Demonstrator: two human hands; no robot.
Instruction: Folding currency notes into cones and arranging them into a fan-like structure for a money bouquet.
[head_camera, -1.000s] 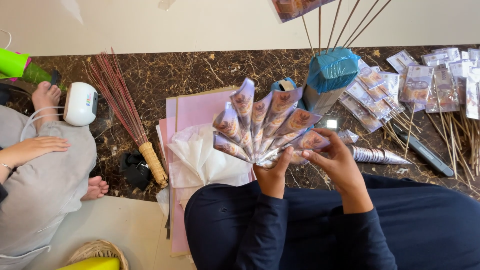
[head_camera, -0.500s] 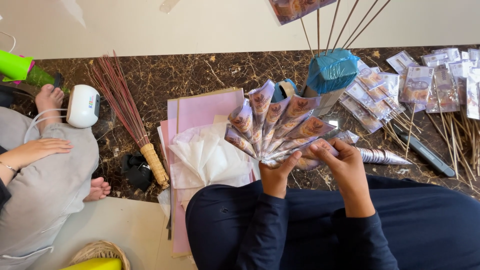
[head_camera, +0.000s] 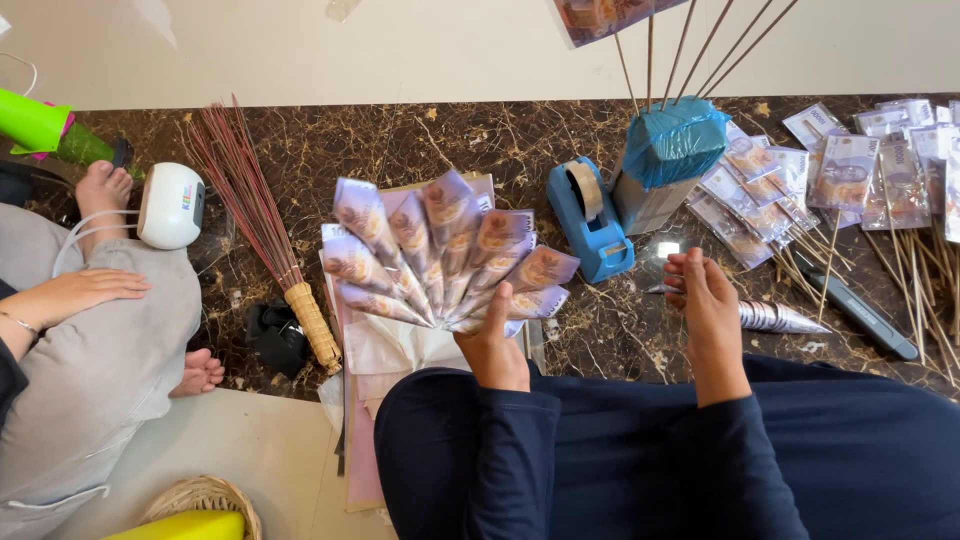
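Observation:
My left hand (head_camera: 495, 345) grips the base of a fan of folded purple-brown banknote cones (head_camera: 440, 255), held spread above pink paper sheets (head_camera: 360, 440) and white tissue (head_camera: 400, 350). My right hand (head_camera: 705, 300) is off the fan, to its right, fingers loosely curled near a blue tape dispenser (head_camera: 590, 220). Whether it pinches a bit of clear tape I cannot tell. A rolled silvery cone (head_camera: 775, 317) lies on the dark marble floor just right of that hand.
A block wrapped in blue (head_camera: 670, 150) holds thin sticks. Banknotes on sticks (head_camera: 850, 170) lie at the right beside a black cutter (head_camera: 860, 310). A twig broom (head_camera: 260, 230) and a white device (head_camera: 170, 205) lie left, by another person's hand (head_camera: 80, 290).
My right hand has let go of the fan and moved right, toward the tape dispenser. The fan has swung left and spread wider in my left hand.

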